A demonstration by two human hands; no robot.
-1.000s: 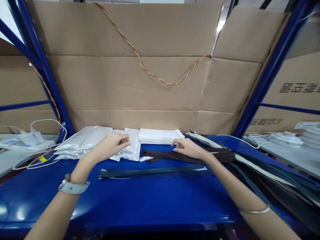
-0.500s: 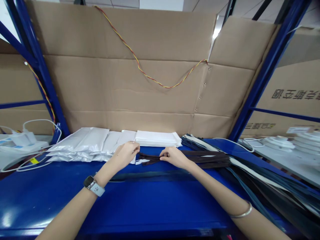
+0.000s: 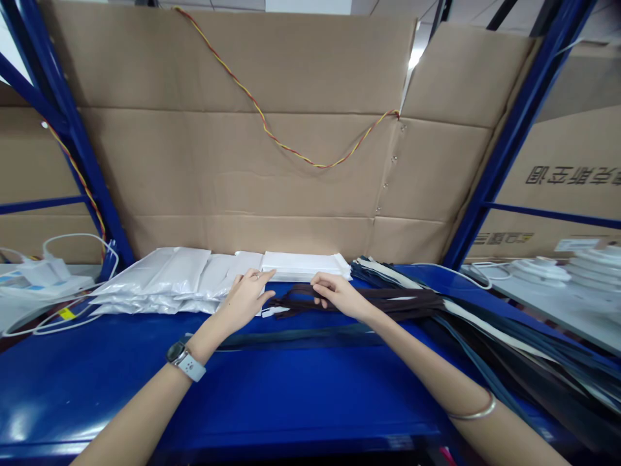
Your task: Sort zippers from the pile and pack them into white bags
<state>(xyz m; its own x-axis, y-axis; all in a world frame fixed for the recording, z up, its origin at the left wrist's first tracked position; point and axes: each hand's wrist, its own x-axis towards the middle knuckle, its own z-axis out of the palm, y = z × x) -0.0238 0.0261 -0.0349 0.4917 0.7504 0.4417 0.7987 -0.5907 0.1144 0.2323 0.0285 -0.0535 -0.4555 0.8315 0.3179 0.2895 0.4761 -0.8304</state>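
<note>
Dark brown zippers (image 3: 398, 304) lie in a bundle across the back of the blue table. My right hand (image 3: 337, 294) pinches one of these strips, slightly raised near its left end. To the left, my left hand (image 3: 247, 294) has its thumb and fingers apart and holds nothing. It hovers by the zippers' left ends, where a small white tag (image 3: 274, 311) shows. Closer to me, a dark blue zipper (image 3: 301, 336) is stretched flat on the table.
White plastic packets (image 3: 169, 278) are stacked at the back left, beside flat white packs (image 3: 305, 265). Long dark and cream strips (image 3: 524, 349) spread over the right side. A cardboard wall (image 3: 242, 162) closes off the back. White cables and a power strip (image 3: 48, 278) sit far left.
My left hand has opened from a pinch, its fingers now spread. My right hand has risen slightly, lifting a brown strip. The view has shifted a little.
</note>
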